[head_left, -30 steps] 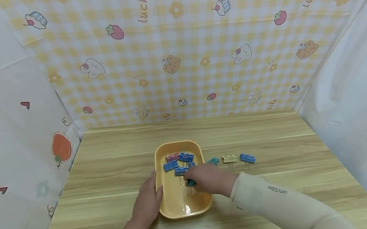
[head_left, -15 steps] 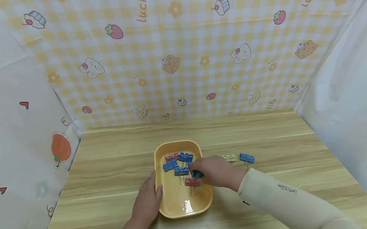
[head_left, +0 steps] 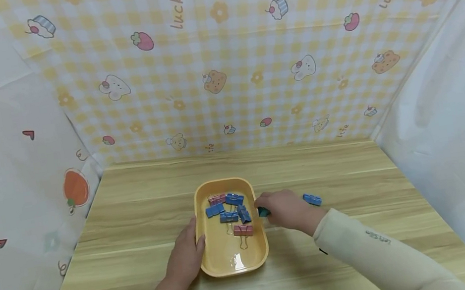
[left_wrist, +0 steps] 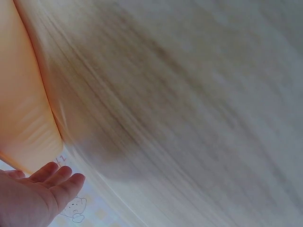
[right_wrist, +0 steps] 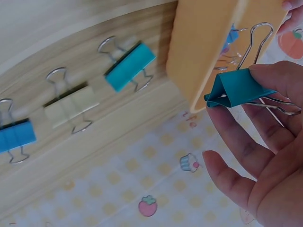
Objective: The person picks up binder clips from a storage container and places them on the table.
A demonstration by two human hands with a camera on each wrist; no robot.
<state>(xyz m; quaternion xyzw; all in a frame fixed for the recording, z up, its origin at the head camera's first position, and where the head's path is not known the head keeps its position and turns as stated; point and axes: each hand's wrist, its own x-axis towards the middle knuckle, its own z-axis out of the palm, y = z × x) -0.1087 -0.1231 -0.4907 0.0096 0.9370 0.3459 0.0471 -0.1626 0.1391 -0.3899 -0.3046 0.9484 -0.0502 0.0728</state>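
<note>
My right hand (head_left: 285, 210) pinches a teal binder clip (right_wrist: 241, 87) between thumb and fingers, right at the right rim of the yellow tray (head_left: 236, 265). In the right wrist view the clip's wire handles stand spread apart. My left hand (head_left: 184, 252) rests against the tray's left wall; its fingers (left_wrist: 66, 189) lie fairly straight. Several binder clips are in the tray, among them a blue clip (head_left: 234, 199), a pink clip (head_left: 217, 199) and a nearer red clip (head_left: 243, 230).
On the wooden table (head_left: 140, 189), right of the tray, lie a second teal clip (right_wrist: 130, 66), a cream clip (right_wrist: 71, 106) and a blue clip (head_left: 312, 199). My right hand hides the teal and cream ones in the head view. Patterned cloth (head_left: 247, 62) hangs behind.
My right hand has moved right from over the tray's inside to its right rim, carrying the teal binder clip. The red clip below is uncovered. The left hand stays put.
</note>
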